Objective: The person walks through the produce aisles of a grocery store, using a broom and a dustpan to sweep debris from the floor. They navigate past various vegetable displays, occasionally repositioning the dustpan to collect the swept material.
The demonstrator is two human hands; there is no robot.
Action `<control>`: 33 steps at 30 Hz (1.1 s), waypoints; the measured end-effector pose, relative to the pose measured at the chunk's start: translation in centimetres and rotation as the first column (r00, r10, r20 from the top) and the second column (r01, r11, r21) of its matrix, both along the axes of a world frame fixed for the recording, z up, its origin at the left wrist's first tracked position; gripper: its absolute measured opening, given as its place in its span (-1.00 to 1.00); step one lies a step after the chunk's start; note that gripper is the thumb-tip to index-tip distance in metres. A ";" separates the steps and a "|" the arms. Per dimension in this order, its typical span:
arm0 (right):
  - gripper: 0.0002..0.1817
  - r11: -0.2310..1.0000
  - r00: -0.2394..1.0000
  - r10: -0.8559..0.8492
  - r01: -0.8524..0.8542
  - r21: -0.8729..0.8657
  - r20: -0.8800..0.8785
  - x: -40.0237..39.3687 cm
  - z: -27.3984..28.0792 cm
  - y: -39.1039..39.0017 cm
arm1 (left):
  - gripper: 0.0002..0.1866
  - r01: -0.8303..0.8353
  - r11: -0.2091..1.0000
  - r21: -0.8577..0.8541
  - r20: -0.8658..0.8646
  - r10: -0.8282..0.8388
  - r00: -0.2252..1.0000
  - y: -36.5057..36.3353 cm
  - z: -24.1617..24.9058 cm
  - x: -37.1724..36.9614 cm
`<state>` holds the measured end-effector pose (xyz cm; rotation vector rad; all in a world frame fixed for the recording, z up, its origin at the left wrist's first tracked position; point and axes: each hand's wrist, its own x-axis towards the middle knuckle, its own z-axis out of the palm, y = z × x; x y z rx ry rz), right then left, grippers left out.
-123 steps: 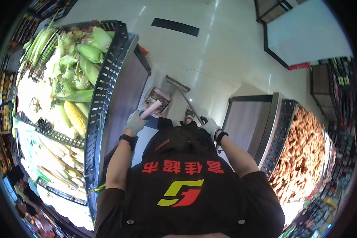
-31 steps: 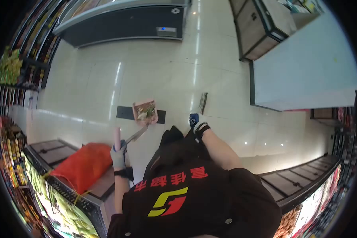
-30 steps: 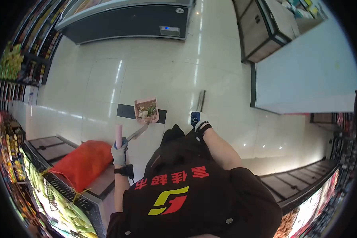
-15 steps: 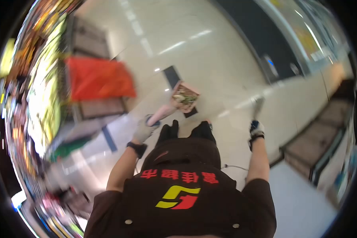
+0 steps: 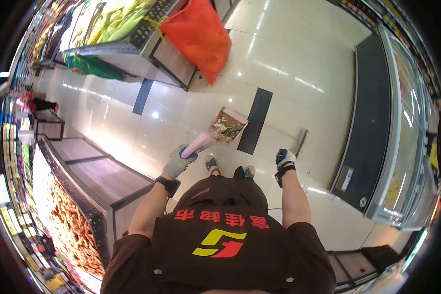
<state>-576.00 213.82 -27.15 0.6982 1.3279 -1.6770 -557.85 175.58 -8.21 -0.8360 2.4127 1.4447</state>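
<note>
My left hand [image 5: 178, 161], in a grey-and-blue work glove with a dark band at the wrist, is closed round the handle of a pink dustpan [image 5: 212, 134]. Leafy scraps and brown debris [image 5: 226, 126] lie in its square pan, which hangs in front of my feet. My right hand [image 5: 285, 159], gloved the same way, is closed in a fist out to the right. From it sticks a narrow grey-brown tool [image 5: 302, 141] that points forward; its kind is unclear.
An orange-red bag [image 5: 201, 39] hangs from a vegetable stand [image 5: 157, 59] ahead left. A stand of brown produce [image 5: 71, 223] is close at my left. Along the right runs a glass-fronted freezer [image 5: 367, 127]. A person [image 5: 32, 103] is far left.
My view has turned left, so the stands, bag and freezer sit differently. My right hand has come inward with its tool; the dustpan stays in my left hand.
</note>
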 end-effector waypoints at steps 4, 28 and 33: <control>-0.69 0.994 0.957 -0.102 0.110 -0.014 0.273 -1.0 -3.5 -10.7 | -0.67 -0.161 0.987 -0.011 -0.026 0.161 0.987 -4.5 -0.9 4.0; -0.70 0.695 0.694 0.700 -0.716 0.065 0.168 -8.6 2.0 -46.2 | -0.77 -0.300 0.950 -0.093 0.120 0.309 0.943 -13.9 -3.6 4.3; -0.88 0.065 0.103 0.994 -0.814 0.577 0.034 -8.6 4.0 -37.7 | -0.77 -0.366 0.926 -0.091 0.184 0.377 0.908 -13.0 -4.7 2.6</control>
